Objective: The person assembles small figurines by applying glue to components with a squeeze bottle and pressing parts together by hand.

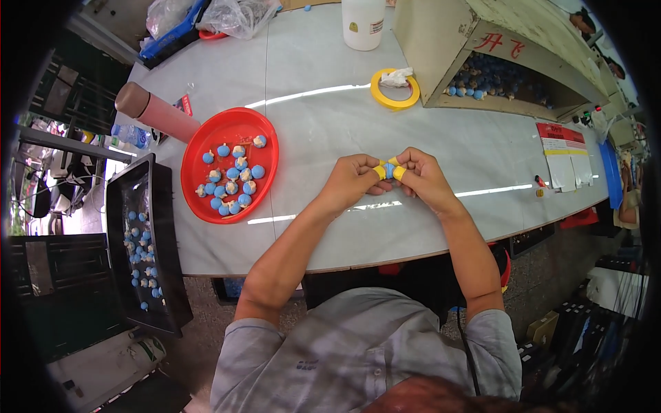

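Over the grey table, my left hand [346,183] and my right hand [431,182] meet, thumbs and fingers pinched from both sides around a small blue ball [390,170]. Yellow wrappings cover some of the fingertips, and they partly hide the ball. To the left of my hands sits a round red tray [227,122] with several blue balls [258,171] in it, many bearing cream-coloured bits.
A black bin [167,199] holding more blue balls stands at the table's left edge. Near the red tray lies a pink bottle [169,117]. Farther back are a yellow tape roll [377,95], a white container [363,26] and a large beige box [441,45] with blue balls inside.
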Motion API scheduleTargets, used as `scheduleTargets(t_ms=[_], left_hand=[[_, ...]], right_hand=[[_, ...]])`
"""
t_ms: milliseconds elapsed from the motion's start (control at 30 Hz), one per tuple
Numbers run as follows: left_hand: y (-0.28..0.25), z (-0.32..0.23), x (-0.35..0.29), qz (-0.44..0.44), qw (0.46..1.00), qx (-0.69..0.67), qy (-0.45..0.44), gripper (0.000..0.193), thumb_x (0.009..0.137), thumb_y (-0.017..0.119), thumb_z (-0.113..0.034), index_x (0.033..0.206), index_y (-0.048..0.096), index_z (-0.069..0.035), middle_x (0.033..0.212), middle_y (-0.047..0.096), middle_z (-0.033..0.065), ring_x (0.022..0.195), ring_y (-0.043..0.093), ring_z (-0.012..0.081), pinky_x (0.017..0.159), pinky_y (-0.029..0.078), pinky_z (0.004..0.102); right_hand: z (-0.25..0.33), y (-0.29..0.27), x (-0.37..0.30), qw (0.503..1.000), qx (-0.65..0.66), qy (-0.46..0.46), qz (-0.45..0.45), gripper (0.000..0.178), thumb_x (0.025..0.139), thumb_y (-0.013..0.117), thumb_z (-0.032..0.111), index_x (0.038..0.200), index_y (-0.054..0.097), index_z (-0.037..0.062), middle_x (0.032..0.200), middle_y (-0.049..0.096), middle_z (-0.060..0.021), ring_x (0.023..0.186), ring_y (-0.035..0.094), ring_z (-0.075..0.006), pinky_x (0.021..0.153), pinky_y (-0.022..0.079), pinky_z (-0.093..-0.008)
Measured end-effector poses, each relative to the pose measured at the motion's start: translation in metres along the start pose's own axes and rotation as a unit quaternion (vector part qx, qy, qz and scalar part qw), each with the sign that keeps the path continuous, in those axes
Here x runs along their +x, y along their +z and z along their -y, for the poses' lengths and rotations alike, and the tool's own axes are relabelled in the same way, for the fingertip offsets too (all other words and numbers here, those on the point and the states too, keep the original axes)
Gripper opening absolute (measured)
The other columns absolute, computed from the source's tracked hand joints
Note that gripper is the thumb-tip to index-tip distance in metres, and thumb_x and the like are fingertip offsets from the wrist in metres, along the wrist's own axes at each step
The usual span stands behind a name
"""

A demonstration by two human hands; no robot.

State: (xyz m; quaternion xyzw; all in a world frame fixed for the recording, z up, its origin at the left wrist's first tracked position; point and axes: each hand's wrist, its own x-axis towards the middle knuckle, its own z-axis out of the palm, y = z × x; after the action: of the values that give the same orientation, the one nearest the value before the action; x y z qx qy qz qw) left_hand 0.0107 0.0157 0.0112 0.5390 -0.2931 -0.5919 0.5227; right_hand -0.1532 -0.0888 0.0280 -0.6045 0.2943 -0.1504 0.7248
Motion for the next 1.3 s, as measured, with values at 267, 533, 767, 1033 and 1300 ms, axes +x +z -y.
scheduleTargets(t_ms=[267,533,767,1033,1300], left_hand=[[0.002,0.000,0.002,-0.014,1.000,-0.011,-0.009,0.022,0.087,0.055,0.002,0.105,0.053,0.015,0.091,0.066,0.0194,0.081,0.071,0.0221,0.071,0.058,0.0264],[0.002,0.000,0.000,-0.008,1.000,0.002,-0.008,0.017,0.091,0.058,-0.001,0.103,0.056,0.010,0.095,0.067,0.0178,0.085,0.071,0.0220,0.074,0.057,0.0255],[0.007,0.002,-0.001,-0.020,1.000,0.002,0.010,0.016,0.092,0.059,-0.003,0.102,0.058,0.010,0.096,0.067,0.0172,0.082,0.070,0.0208,0.073,0.057,0.0251],[0.008,0.003,0.000,-0.026,1.000,0.009,0.014,0.016,0.092,0.058,-0.003,0.102,0.058,0.010,0.096,0.066,0.0174,0.084,0.070,0.0210,0.073,0.058,0.0253],[0.007,0.006,0.002,-0.025,0.999,0.011,0.019,0.016,0.092,0.058,-0.002,0.101,0.058,0.010,0.098,0.066,0.0175,0.085,0.070,0.0218,0.075,0.058,0.0258]], right_hand=[[-0.006,-0.003,0.002,1.000,-0.018,0.000,0.019,0.006,0.087,0.056,0.001,0.093,0.056,0.0020,0.077,0.057,-0.0007,0.061,0.048,-0.0026,0.051,0.038,-0.0184],[-0.011,-0.003,0.002,0.997,-0.061,-0.031,0.023,0.010,0.084,0.054,-0.004,0.092,0.054,0.0017,0.082,0.057,0.0001,0.072,0.052,-0.0036,0.065,0.043,-0.0194],[-0.012,0.001,0.001,0.997,-0.070,-0.044,0.012,0.010,0.085,0.053,-0.005,0.093,0.052,0.0013,0.082,0.057,-0.0005,0.072,0.053,-0.0033,0.066,0.044,-0.0196],[-0.017,0.000,0.003,0.994,-0.077,-0.070,0.015,0.011,0.085,0.052,-0.006,0.092,0.052,0.0013,0.081,0.057,-0.0004,0.071,0.053,-0.0032,0.064,0.043,-0.0199],[-0.016,0.000,0.002,0.993,-0.090,-0.068,0.019,0.010,0.085,0.052,-0.006,0.092,0.052,0.0016,0.081,0.057,-0.0003,0.071,0.052,-0.0037,0.064,0.043,-0.0196]])
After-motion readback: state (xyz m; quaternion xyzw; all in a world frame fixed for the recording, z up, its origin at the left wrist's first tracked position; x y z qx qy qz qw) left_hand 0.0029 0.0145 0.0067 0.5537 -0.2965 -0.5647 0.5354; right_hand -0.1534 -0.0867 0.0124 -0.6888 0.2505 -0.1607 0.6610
